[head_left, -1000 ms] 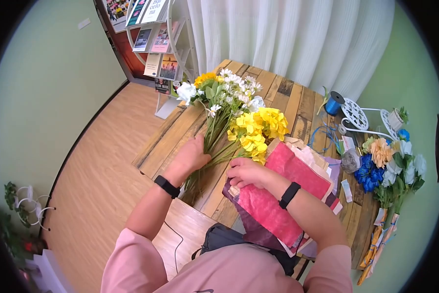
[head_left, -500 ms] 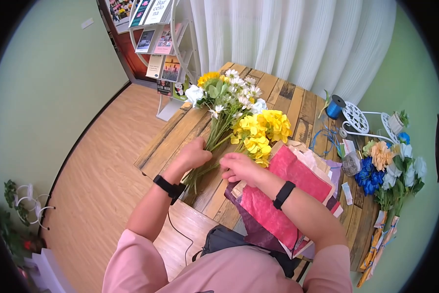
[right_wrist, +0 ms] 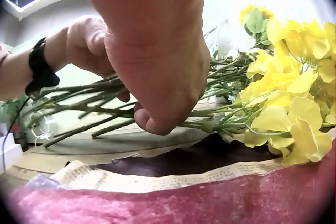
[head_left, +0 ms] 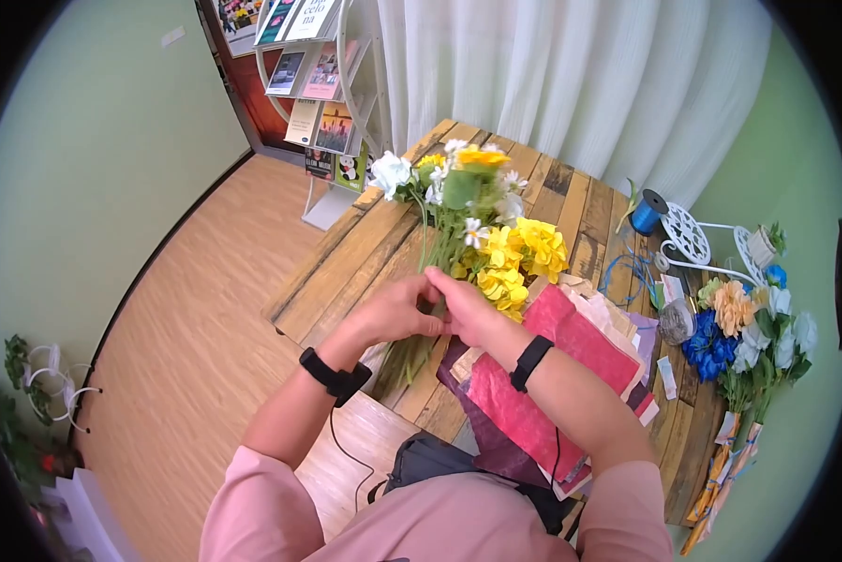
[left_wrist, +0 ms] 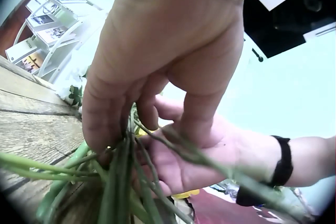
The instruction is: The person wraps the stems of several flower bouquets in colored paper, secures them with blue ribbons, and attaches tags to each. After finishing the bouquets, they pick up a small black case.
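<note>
My left hand grips a bundle of green flower stems, whose cut ends point down toward me. Right against it, my right hand curls its fingers round the same stems; in the right wrist view its wrist hides part of the grasp. Above the hands, the bunch spreads into a white flower, a blurred sunflower and white daisies. Yellow flowers lie just to the right of the stems, beside the right hand.
Red wrapping paper lies stacked with other sheets under my right forearm. Blue ribbon spool, grey twine ball and blue flowers sit along the wooden table's right side. A magazine rack stands behind.
My right hand has moved left from over the paper to the stems and now meets my left hand. The sunflower has shifted right, over the daisies, and the bunch has turned.
</note>
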Available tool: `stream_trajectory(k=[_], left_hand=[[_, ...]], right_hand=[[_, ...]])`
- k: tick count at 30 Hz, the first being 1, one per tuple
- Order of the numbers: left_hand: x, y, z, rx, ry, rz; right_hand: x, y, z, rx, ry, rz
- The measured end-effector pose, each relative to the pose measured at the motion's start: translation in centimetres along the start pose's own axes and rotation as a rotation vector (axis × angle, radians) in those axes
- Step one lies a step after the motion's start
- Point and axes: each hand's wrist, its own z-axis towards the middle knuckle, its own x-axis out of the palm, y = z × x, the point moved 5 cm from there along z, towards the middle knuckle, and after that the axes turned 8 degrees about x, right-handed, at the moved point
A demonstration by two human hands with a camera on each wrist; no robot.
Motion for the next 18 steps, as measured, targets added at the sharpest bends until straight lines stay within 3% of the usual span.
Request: stream_trajectory(k=[1, 3, 5, 9, 11, 12, 18], left_hand=[[0.3, -0.3, -0.2, 0.107, 0.044, -0.103], [0.3, -0.1, -0.4, 0.1, 0.08, -0.137], [0.4, 1.1, -0.6, -0.001, 0.069, -0.51], [-1.7, 3.0, -0.4, -0.153, -0.069, -0.564], [-2.5, 3.0, -0.3, -0.091, -0.151, -0.12], [-1.8, 3.2, -0.5, -0.143, -0.017, -0.24], [-0.5, 4.1, -1.1, -0.316, 0.07, -0.462]], right_hand=[[-0.4, -0.2, 0.4, 0.004, -0.001, -0.004], [-1.2, -0.2, 1.2, -0.066, -0.024, -0.002], [-0.5, 0.5, -0.3, -0.088, -0.016, 0.059], [-0.7, 0.8, -0.7, -0.188, -0.033, 0.025], [-0.1, 0.7, -1.6, -0.14, -0.067, 0.126], [0.3, 0.6, -1.9, -0.137, -0.066, 0.12], [0.3, 0.7, -2.1, -0.291, -0.068, 0.105]])
